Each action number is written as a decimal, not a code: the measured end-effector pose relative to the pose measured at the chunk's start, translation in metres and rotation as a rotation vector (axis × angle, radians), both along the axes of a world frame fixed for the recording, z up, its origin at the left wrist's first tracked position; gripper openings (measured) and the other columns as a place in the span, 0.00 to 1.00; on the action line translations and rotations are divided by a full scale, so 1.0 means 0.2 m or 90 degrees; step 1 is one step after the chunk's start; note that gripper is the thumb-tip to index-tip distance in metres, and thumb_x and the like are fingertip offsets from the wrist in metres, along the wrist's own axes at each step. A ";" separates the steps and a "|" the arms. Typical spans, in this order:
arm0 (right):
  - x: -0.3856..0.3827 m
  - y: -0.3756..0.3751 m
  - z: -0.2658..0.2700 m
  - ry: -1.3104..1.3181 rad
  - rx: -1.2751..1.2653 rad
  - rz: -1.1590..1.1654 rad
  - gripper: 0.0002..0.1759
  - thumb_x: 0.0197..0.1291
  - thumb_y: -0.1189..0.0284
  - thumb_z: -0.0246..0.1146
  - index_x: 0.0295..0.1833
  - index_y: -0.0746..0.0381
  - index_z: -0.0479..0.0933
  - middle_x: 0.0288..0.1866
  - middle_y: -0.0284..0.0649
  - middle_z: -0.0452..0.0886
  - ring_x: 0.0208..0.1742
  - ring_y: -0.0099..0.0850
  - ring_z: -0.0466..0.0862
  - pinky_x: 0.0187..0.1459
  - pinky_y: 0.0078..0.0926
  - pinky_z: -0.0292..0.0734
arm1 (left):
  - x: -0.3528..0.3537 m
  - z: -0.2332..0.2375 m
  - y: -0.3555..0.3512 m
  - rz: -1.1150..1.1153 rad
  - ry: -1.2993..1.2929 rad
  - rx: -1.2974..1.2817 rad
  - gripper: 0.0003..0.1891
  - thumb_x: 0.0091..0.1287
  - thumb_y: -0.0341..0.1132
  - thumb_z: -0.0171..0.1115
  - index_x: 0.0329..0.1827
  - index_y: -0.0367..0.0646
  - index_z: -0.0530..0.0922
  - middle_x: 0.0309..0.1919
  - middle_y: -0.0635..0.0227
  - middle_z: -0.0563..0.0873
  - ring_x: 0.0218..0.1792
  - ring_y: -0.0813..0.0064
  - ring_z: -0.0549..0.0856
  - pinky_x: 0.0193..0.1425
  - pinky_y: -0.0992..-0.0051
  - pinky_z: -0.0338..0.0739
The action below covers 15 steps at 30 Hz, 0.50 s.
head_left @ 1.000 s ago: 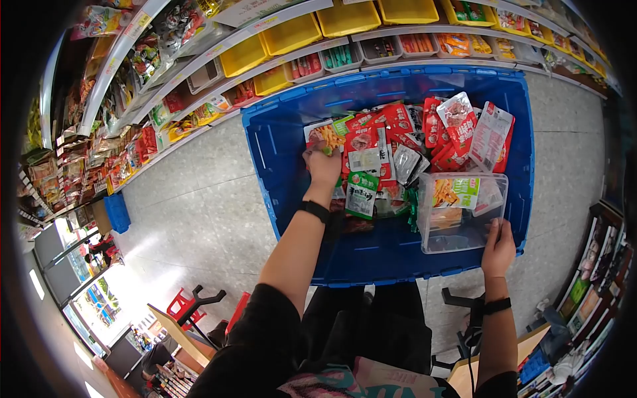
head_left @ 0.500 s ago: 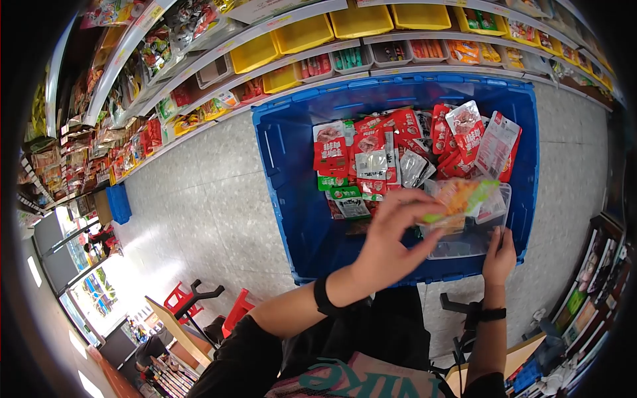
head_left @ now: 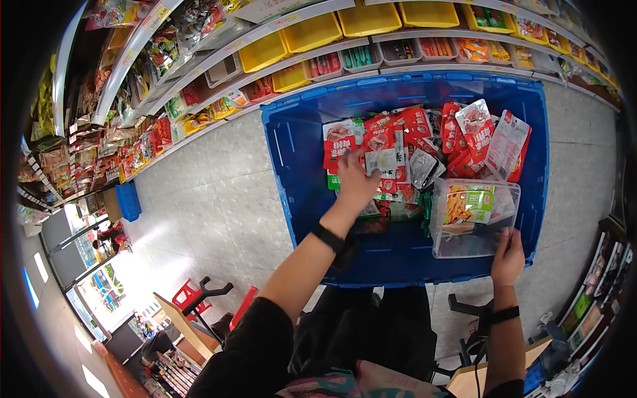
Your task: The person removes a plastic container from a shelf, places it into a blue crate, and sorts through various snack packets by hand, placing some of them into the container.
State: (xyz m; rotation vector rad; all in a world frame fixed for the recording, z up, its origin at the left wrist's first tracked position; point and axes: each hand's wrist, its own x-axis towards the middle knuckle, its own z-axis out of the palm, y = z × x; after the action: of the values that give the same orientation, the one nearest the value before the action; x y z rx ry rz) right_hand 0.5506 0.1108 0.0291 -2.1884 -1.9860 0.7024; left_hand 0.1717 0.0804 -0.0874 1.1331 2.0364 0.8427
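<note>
A blue crate in front of me holds many snack packets. My left hand is over the left part of the pile, open, thumb apart from the fingers, fingertips right at a red and white packet. Just beyond those fingers lies another red packet. In my right hand is the near right edge of a clear plastic box, tilted inside the crate. Within the box rests a green and orange snack packet. Silver-backed packets lie between the hands.
Shelves with yellow bins and smaller snack trays run along the far side. A blue basket stands on the floor to the left, and a red stool nearer me. More shelving is at right.
My left hand has let go of the green and orange packet, now in the clear box, and moved left over the pile. My right hand still holds the box.
</note>
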 end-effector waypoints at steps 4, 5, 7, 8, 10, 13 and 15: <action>0.02 0.00 -0.01 -0.033 0.000 0.023 0.14 0.79 0.62 0.53 0.50 0.62 0.78 0.39 0.42 0.89 0.34 0.39 0.88 0.36 0.35 0.81 | -0.13 -0.13 0.10 0.075 0.115 -0.236 0.41 0.61 0.40 0.71 0.78 0.50 0.62 0.76 0.35 0.58 0.77 0.34 0.57 0.81 0.49 0.54; 0.02 0.00 -0.01 -0.021 0.003 0.024 0.15 0.79 0.62 0.53 0.50 0.62 0.78 0.39 0.42 0.89 0.34 0.39 0.88 0.36 0.35 0.81 | -0.16 -0.14 0.11 0.069 0.164 -0.288 0.44 0.62 0.43 0.69 0.81 0.54 0.59 0.78 0.35 0.54 0.79 0.34 0.54 0.82 0.49 0.51; 0.01 0.00 0.00 -0.011 0.005 0.028 0.15 0.79 0.62 0.52 0.51 0.62 0.78 0.39 0.42 0.89 0.34 0.39 0.88 0.36 0.36 0.81 | -0.20 -0.25 0.10 0.062 0.206 -0.370 0.43 0.66 0.49 0.65 0.84 0.62 0.54 0.80 0.36 0.50 0.81 0.38 0.51 0.83 0.51 0.48; 0.00 0.00 0.00 -0.016 0.001 0.026 0.14 0.79 0.63 0.52 0.51 0.62 0.78 0.39 0.41 0.89 0.34 0.39 0.88 0.36 0.36 0.81 | -0.21 -0.28 0.08 0.029 0.209 -0.394 0.43 0.68 0.53 0.62 0.84 0.64 0.52 0.81 0.38 0.51 0.81 0.41 0.52 0.84 0.53 0.48; 0.01 0.00 0.01 -0.023 0.001 0.023 0.14 0.79 0.63 0.52 0.51 0.62 0.78 0.39 0.41 0.89 0.34 0.39 0.88 0.36 0.36 0.81 | -0.20 -0.27 0.09 -0.008 0.198 -0.437 0.42 0.72 0.58 0.58 0.86 0.67 0.49 0.82 0.42 0.50 0.82 0.45 0.53 0.83 0.53 0.52; 0.01 0.00 0.00 -0.007 0.010 0.034 0.14 0.79 0.63 0.53 0.50 0.62 0.78 0.39 0.41 0.89 0.34 0.39 0.88 0.36 0.35 0.81 | -0.16 -0.21 0.07 -0.051 0.159 -0.442 0.41 0.72 0.58 0.58 0.85 0.67 0.51 0.82 0.42 0.49 0.82 0.46 0.54 0.82 0.55 0.56; 0.01 0.00 0.00 0.007 0.010 0.025 0.14 0.78 0.63 0.53 0.51 0.63 0.78 0.39 0.41 0.89 0.34 0.38 0.89 0.37 0.34 0.81 | -0.11 -0.16 0.03 -0.064 0.130 -0.427 0.39 0.72 0.57 0.57 0.84 0.65 0.54 0.83 0.44 0.47 0.83 0.46 0.51 0.83 0.56 0.54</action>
State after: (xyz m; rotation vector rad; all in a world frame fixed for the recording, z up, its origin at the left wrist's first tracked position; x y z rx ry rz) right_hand 0.5528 0.1104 0.0288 -2.1377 -2.0278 0.6988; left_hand 0.1490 0.0856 -0.1187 0.9397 2.1535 -0.0323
